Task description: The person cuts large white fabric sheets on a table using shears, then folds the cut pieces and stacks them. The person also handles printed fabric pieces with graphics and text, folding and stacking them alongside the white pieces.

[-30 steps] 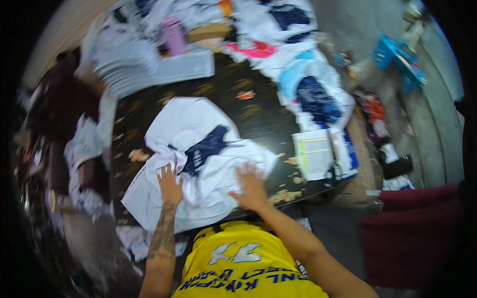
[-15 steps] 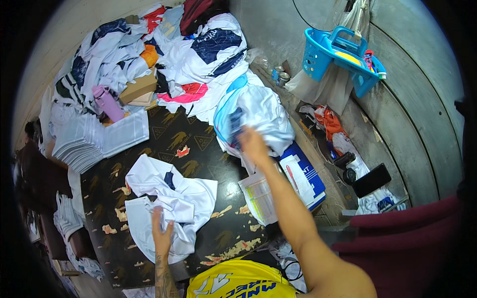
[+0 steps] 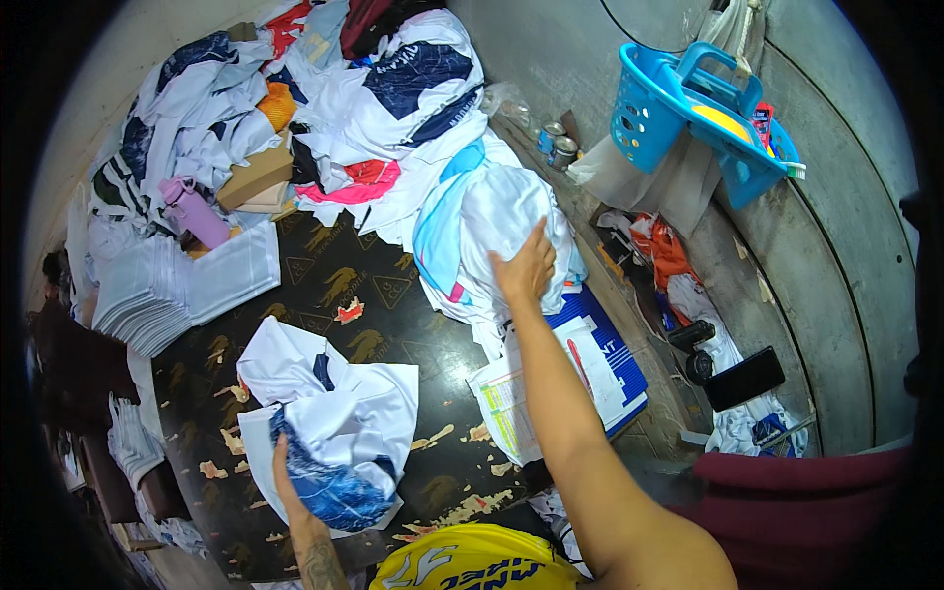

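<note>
Two hands out: our left hand (image 3: 292, 489) presses flat on the crumpled shirt (image 3: 329, 428), right hand (image 3: 526, 267) fingers together on the bundle (image 3: 497, 221).

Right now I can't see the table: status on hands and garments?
Left hand on crumpled shirt. Right hand on white bundle. Nothing between.

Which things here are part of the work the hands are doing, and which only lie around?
In hand:
- left hand on the crumpled white and blue shirt
- right hand on the white garment pile

Lying about:
- purple bottle
- blue basket
- stack of folded white cloths
- two tins
</note>
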The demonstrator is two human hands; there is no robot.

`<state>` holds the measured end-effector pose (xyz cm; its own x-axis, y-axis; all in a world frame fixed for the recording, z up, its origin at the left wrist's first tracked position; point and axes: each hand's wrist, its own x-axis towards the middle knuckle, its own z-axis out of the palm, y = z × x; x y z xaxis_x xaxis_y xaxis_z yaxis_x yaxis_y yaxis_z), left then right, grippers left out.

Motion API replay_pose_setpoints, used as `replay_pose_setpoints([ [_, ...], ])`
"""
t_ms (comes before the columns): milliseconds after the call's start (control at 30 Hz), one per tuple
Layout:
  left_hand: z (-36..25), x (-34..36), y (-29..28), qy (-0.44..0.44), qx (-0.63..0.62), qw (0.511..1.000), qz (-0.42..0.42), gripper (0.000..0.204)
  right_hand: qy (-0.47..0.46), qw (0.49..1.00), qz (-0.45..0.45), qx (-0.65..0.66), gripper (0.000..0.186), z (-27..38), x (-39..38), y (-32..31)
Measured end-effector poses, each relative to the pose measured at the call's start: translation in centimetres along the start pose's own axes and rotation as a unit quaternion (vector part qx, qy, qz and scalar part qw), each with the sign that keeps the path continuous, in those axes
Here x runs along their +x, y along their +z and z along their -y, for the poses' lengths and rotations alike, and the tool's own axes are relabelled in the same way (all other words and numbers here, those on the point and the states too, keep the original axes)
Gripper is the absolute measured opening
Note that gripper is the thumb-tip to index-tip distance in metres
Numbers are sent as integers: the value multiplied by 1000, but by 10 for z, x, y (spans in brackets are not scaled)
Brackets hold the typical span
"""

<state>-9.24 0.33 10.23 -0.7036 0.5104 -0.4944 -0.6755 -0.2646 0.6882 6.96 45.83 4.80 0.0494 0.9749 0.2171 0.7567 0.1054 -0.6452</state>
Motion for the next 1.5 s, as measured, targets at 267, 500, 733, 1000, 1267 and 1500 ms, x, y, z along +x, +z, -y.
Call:
replay_pose_setpoints([
  [267, 31, 33, -19, -37, 53, 993, 98, 65, -320, 752, 501, 284, 49, 82, -149, -71],
  [500, -15, 5, -23, 107, -56, 991, 55, 68, -224, 799, 492, 264, 156, 72, -302, -119],
  [733, -75, -28, -44, 91, -148, 971, 163, 65, -149, 811, 377, 422, 56, 21, -292, -57],
  [1000, -162, -64, -181, 320, -173, 909, -205, 59, -170, 981, 89, 34, 86, 14, 37, -94],
  [1267, -120, -67, -160, 198, -9, 957, -213, 56, -439, 746, 500, 22, 144, 74, -315, 45],
  [1500, -96, -57, -105, 153, 15, 973, -171, 54, -209, 833, 391, 330, 42, 98, -246, 32],
])
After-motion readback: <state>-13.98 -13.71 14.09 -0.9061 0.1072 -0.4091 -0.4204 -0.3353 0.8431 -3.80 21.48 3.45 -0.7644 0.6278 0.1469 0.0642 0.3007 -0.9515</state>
